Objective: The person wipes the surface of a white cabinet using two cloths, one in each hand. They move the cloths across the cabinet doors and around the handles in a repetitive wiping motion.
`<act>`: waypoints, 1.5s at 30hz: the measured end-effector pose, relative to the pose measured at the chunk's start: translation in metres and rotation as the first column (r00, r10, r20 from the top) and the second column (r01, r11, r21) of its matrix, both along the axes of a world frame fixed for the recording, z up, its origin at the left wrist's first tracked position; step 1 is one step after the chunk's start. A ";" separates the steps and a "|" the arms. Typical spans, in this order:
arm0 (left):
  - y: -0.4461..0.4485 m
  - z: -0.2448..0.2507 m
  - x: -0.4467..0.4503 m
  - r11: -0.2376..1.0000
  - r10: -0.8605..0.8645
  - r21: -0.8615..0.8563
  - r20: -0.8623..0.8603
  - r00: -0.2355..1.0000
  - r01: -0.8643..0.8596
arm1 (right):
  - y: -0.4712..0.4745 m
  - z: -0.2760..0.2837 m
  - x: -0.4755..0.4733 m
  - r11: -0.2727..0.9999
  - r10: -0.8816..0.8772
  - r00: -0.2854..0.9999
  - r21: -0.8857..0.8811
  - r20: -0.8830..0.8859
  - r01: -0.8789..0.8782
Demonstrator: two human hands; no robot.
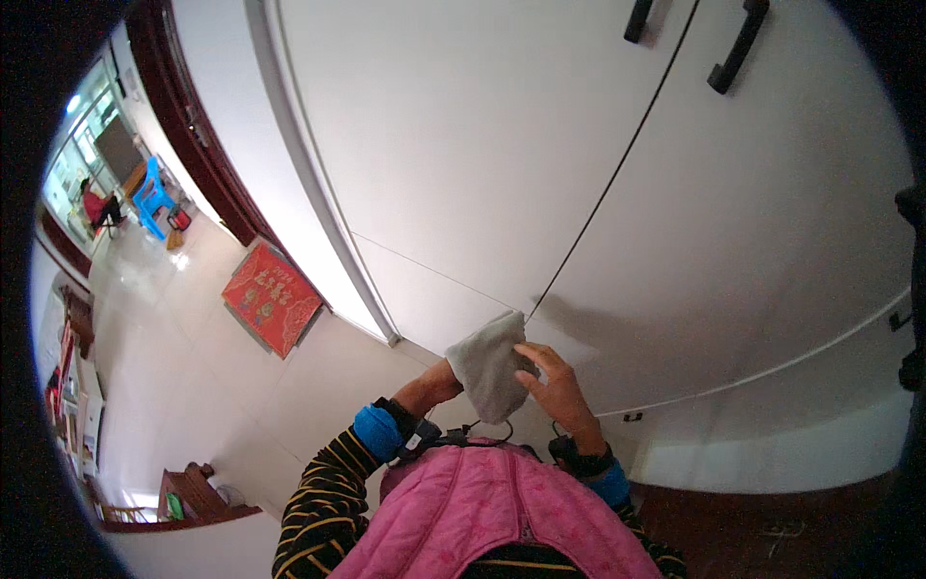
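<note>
A grey cloth (495,369) covers my left hand, draped over it from the fingers to near the wrist. Only the wrist and lower forearm show, so the fingers are hidden underneath. From the right, my right hand (561,387) reaches the cloth's edge. Its thumb and fingers are spread apart, with the tips at the cloth and no visible grip on it. Both hands are in front of my pink quilted vest (477,485), close to the lower part of a white cabinet door (463,181).
Black handles (738,47) stick out from the cabinet doors. A red doormat (271,297) lies on the glossy tiled floor (210,376) by a dark door frame (195,130). Farther off, a person (98,203) sits near a blue plastic chair (152,195). Dark wooden furniture (187,492) stands at lower left.
</note>
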State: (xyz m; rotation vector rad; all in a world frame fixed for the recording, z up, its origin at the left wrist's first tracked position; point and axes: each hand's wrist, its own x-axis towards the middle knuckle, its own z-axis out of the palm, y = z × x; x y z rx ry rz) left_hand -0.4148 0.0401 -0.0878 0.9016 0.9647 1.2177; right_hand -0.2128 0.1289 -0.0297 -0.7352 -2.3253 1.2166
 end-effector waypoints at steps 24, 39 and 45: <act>0.021 0.033 -0.012 1.000 0.022 0.010 -0.153 0.988 -0.021 | 0.024 0.002 -0.027 0.950 0.014 0.994 -0.312 0.109 0.021; 0.016 0.033 -0.023 0.948 0.238 -0.217 0.005 0.971 -0.231 | 0.038 0.005 -0.003 0.963 -0.204 0.970 -0.204 -0.131 0.175; 0.011 0.012 -0.037 0.913 0.348 -0.258 0.081 0.934 -0.317 | 0.046 -0.002 -0.010 0.943 -0.263 0.954 -0.245 -0.145 0.223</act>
